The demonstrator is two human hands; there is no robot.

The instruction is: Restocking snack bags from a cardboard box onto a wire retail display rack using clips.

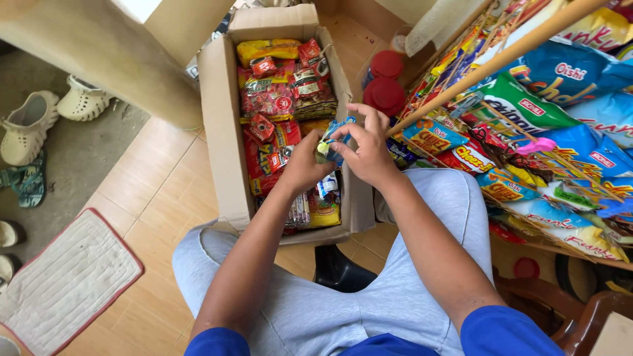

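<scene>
At frame centre, my left hand (304, 163) and right hand (366, 150) pinch a small blue packet (334, 138), which could slip into the cardboard box (221, 132) if my fingers loosen.

Both forearms reach fwd from the knees, meeting over the cardboard box (227, 132). L hand (304, 163) fist-like, fingers curled shut; R hand (369, 150) just beside it, fingertips pinched, wrist bent inward, near box's right wall.

Tiled floor (158, 198) under cardboard box (221, 151), mat (66, 283), perhaps sandals (30, 125).
</scene>
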